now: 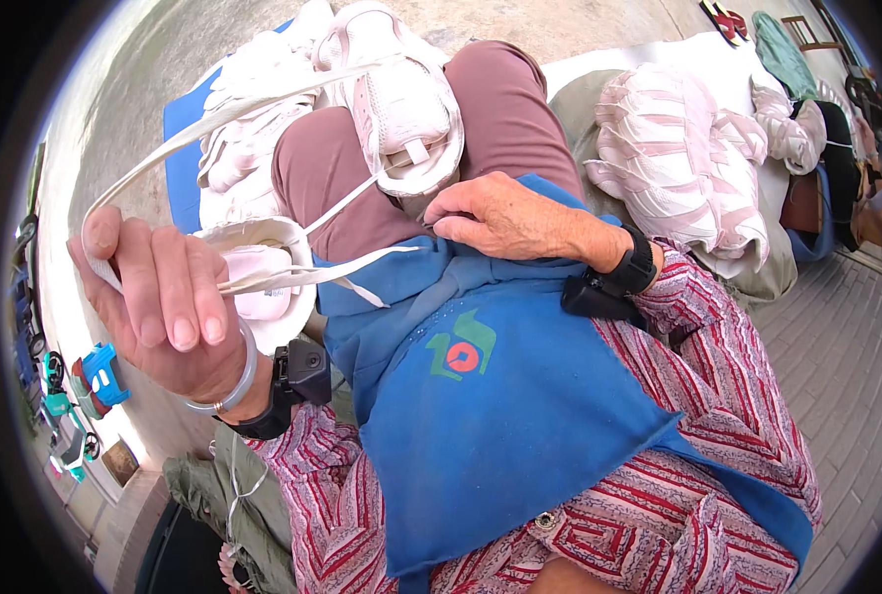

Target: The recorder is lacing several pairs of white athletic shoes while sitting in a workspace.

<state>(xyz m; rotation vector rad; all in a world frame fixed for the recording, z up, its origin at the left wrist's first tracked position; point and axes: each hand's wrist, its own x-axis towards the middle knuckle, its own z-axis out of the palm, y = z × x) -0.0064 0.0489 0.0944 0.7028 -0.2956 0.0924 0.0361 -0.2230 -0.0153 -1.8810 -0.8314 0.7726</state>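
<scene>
Past blue apron, clamps white lace in left hand; rests right hand, with fingers curled together, by pink-and-white shoe; cannot tell whether gripping it.

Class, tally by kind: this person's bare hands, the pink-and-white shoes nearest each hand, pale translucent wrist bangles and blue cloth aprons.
Left hand and right hand: 2
Pink-and-white shoes: 2
Bangle: 1
Apron: 1
Total: 6
</scene>
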